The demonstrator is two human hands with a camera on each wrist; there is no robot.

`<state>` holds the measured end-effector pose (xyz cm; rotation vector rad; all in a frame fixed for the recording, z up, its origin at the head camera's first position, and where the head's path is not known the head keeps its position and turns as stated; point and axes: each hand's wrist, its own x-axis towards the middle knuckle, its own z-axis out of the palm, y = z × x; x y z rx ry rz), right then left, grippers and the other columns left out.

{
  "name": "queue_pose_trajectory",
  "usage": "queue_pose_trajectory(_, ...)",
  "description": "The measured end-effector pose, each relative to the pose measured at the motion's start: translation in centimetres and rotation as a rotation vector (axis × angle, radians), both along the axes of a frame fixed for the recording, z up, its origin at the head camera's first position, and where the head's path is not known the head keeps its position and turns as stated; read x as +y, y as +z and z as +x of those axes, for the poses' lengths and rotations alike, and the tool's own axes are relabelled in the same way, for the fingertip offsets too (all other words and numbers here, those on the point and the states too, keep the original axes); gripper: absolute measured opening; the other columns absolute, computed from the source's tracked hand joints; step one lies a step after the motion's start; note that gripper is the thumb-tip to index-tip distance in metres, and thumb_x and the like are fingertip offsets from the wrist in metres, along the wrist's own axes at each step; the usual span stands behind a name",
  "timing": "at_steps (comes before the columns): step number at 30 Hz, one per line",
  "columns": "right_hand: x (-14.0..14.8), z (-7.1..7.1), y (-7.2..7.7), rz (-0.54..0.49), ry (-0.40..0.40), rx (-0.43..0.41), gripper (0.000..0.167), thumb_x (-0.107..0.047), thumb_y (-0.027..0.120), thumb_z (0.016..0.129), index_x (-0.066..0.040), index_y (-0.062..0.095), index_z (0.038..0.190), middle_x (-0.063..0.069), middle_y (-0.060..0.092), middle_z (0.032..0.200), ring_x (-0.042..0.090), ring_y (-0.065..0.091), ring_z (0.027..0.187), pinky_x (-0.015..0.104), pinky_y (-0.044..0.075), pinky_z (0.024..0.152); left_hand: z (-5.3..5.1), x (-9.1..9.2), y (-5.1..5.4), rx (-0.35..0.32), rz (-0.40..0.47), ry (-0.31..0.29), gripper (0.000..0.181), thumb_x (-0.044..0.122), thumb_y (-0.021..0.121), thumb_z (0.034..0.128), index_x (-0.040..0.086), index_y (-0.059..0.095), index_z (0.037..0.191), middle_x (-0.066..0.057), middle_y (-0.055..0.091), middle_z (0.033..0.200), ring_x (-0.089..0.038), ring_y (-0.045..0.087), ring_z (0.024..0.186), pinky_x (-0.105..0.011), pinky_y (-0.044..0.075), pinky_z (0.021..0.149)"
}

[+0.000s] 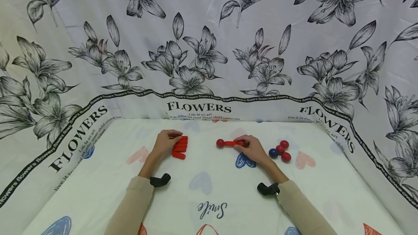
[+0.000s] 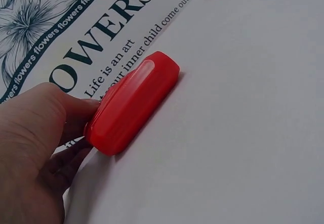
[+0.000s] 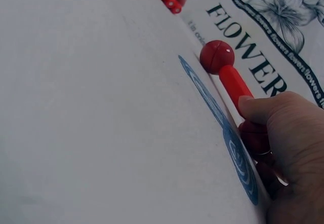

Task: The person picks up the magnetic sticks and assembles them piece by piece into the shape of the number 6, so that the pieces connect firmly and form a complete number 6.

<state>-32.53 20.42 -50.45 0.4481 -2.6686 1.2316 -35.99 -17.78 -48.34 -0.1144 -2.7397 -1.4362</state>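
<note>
Several red rods [image 1: 180, 148] lie side by side in a row on the cloth-covered table, the nearest slightly askew. My left hand [image 1: 167, 141] is at the far left of this row, its thumb and fingers pinching the end of a rod. The left wrist view shows the near red rod [image 2: 136, 105] large, hiding most of the others. In my right hand [image 1: 253, 149] is a dumbbell-shaped piece: a red rod [image 3: 235, 87] with a red ball [image 3: 217, 57] at one end and another red ball [image 3: 254, 137] at the other. The thumb presses the rod near the second ball, and the fingertips are partly hidden.
Right of my right hand lie a blue ball [image 1: 273, 152] and three red balls, the nearest red ball [image 1: 286, 157] among them, grouped together. A flower-printed curtain [image 1: 202, 108] hangs behind the white table cloth [image 1: 209, 171], which has printed hearts.
</note>
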Motion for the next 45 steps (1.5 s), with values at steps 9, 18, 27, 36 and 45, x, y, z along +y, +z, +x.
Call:
queue_pose_trajectory(9,-0.1,0.3,0.1,-0.008,-0.01,-0.01,0.026,-0.033,0.074,0.082,-0.029,0.07,0.108,-0.006,0.064,0.095,0.017,0.05,0.085,0.03,0.041,0.076,-0.3,-0.1,-0.5,0.009,0.058,-0.007,0.019,0.021,0.066,0.0891,0.015,0.072,0.106,-0.006,0.068,0.105,-0.021,0.06,0.098,-0.036,0.047,0.09)
queue_pose_trajectory(18,-0.1,0.0,0.1,-0.005,0.004,-0.004,0.025,-0.033,0.073,0.082,-0.03,0.07,0.107,-0.007,0.065,0.095,0.016,0.05,0.084,0.029,0.041,0.076,0.0,-0.6,0.0,0.088,0.117,-0.002,0.023,0.025,0.067,0.0884,0.013,0.071,0.108,-0.004,0.068,0.108,-0.02,0.063,0.092,-0.026,0.051,0.076)
queue_pose_trajectory(27,-0.1,0.2,0.1,-0.005,0.015,0.018,0.026,-0.034,0.073,0.082,-0.029,0.07,0.108,-0.005,0.066,0.096,0.016,0.05,0.085,0.029,0.041,0.076,0.3,1.3,1.4,0.145,0.118,-0.048,0.019,0.025,0.067,0.0881,0.014,0.072,0.104,0.0,0.07,0.103,-0.02,0.062,0.094,-0.032,0.051,0.075)
queue_pose_trajectory(36,-0.1,0.2,0.3,-0.004,0.006,0.011,0.025,-0.032,0.073,0.082,-0.029,0.07,0.107,-0.005,0.065,0.095,0.016,0.049,0.084,0.029,0.041,0.075,1.4,5.3,1.8,0.139,0.109,-0.162,0.021,0.026,0.07,0.0856,0.014,0.073,0.103,-0.002,0.07,0.098,-0.022,0.066,0.075,-0.026,0.047,0.056)
queue_pose_trajectory(45,-0.1,0.1,0.1,0.004,-0.009,0.008,0.026,-0.036,0.073,0.082,-0.031,0.07,0.107,-0.007,0.065,0.094,0.016,0.05,0.084,0.029,0.041,0.076,2.8,8.3,1.1,0.164,0.03,-0.219,0.015,0.019,0.071,0.0848,0.013,0.075,0.097,0.005,0.072,0.09,-0.013,0.065,0.088,-0.034,0.05,0.083)
